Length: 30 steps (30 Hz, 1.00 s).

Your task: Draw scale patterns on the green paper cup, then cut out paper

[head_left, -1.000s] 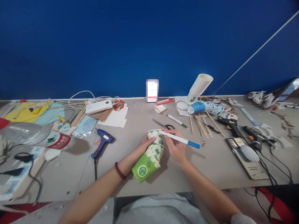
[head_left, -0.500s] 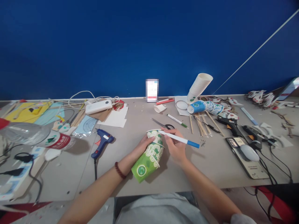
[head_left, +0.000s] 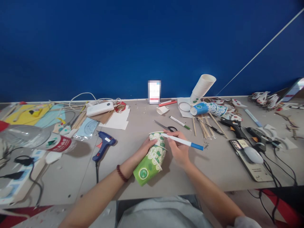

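Green-and-white paper cups, joined end to end in a curved row, lie tilted in front of me, the rim end pointing away. My left hand is closed around the upper cup, its thumb on the printed side. In my right hand is a white marker with a blue end, held like a pen. Its other end meets the upper cup near the rim; the very tip is too small to make out. Just beyond the cups lie scissors, and a green-ended marker rests farther right.
Left of me are a blue glue gun, a plastic bottle and a power strip. To the right lie wooden sticks, a blue cup row, black glue guns and a phone. A cup stack leans by the wall.
Almost nothing differs. Both hands, the cups and the marker hold nearly the same place, with only a tiny shift of the view.
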Available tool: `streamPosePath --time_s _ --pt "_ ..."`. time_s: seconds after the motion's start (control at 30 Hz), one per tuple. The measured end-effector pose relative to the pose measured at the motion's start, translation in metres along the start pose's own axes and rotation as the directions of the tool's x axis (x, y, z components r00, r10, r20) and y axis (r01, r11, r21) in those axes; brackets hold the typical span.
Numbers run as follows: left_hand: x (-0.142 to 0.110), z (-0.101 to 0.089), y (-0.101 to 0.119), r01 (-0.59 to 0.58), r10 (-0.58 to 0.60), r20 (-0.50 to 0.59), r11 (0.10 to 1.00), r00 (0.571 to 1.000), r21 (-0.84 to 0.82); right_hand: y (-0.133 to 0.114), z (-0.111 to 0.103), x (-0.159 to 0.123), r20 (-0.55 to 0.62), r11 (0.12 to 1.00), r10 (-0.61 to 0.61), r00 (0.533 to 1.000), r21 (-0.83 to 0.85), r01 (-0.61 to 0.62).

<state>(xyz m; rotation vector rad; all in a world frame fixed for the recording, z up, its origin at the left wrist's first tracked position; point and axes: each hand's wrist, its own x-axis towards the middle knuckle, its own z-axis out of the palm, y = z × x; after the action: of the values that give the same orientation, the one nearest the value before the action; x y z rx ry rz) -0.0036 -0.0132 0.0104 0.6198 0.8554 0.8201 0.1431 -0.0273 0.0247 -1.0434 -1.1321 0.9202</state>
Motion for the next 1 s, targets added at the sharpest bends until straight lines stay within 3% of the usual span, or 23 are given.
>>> streamPosePath --time_s 0.6,1.0 --pt "-0.001 0.000 0.001 -0.023 0.023 -0.014 0.999 1.000 0.046 0.007 -0.002 0.000 0.004 0.998 -0.050 0.999 -0.042 0.050" --pt "0.000 -0.001 0.001 -0.003 0.002 0.014 0.999 1.000 0.035 0.010 -0.003 0.000 -0.022 1.000 0.000 1.000 -0.024 0.000"
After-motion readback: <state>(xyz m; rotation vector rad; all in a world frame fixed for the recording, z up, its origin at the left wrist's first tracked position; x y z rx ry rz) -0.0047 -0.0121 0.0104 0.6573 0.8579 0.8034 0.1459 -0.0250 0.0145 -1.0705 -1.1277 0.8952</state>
